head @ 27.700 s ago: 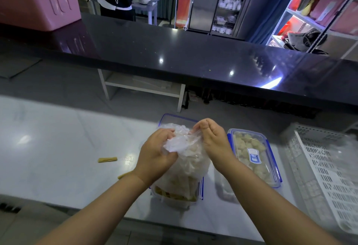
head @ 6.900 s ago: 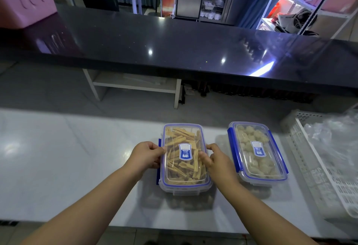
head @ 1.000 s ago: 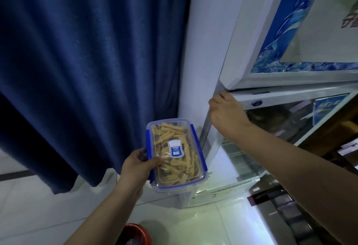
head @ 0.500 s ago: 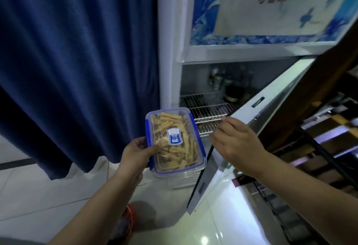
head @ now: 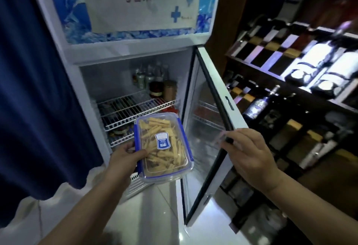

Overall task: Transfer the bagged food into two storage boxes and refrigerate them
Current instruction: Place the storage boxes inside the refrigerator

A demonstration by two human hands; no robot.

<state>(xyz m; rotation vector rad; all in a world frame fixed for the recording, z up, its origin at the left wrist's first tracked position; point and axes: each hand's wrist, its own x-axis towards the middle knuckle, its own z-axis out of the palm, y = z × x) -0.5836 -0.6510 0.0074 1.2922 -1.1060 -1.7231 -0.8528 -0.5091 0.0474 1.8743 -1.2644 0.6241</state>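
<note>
Slide the box point(head: 163, 148) flat onto the wire shelf point(head: 135, 107), left grip point(head: 124, 157) pinching its side. Right grip point(head: 249, 157) at the door point(head: 217, 82) edge: pinching or spread, cannot tell.

Fridge door point(head: 205, 124) wide open, wire shelf point(head: 131, 109) front bare, jars point(head: 162, 89) at back right

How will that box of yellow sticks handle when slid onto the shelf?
The box is probably stiff: hard clear walls, clipped lid. Likely light: the left hand holds it alone by one edge. Low and broad, it should not tip on the wire shelf.
</note>
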